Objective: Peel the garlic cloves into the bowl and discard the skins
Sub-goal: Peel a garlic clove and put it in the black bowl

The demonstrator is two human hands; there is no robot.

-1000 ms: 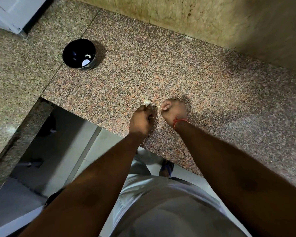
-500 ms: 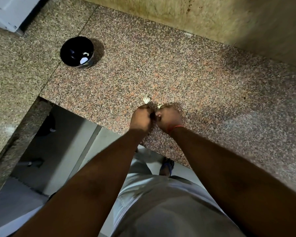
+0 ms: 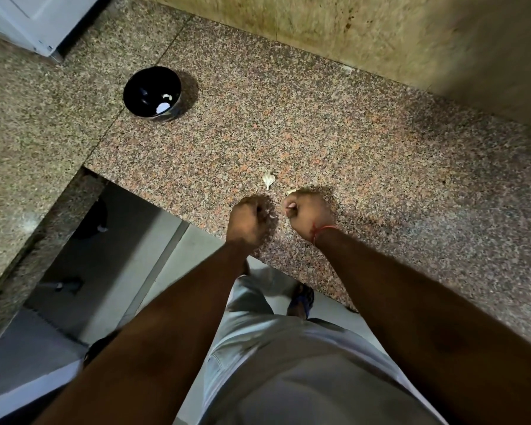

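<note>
Granite counter (image 3: 350,142): near its front edge, curled fingers hide most of what both fists hold; left hand (image 3: 247,220) pinches a pale scrap, right hand (image 3: 307,210) likewise.

Half a second ago the two fists touched over the speckled granite counter's (image 3: 380,167) near edge; now left hand (image 3: 247,220) and right hand (image 3: 307,211) are apart, a strip of counter between them. A pale scrap shows at the left fingertips, another white bit at the right's; neither identifiable.
</note>
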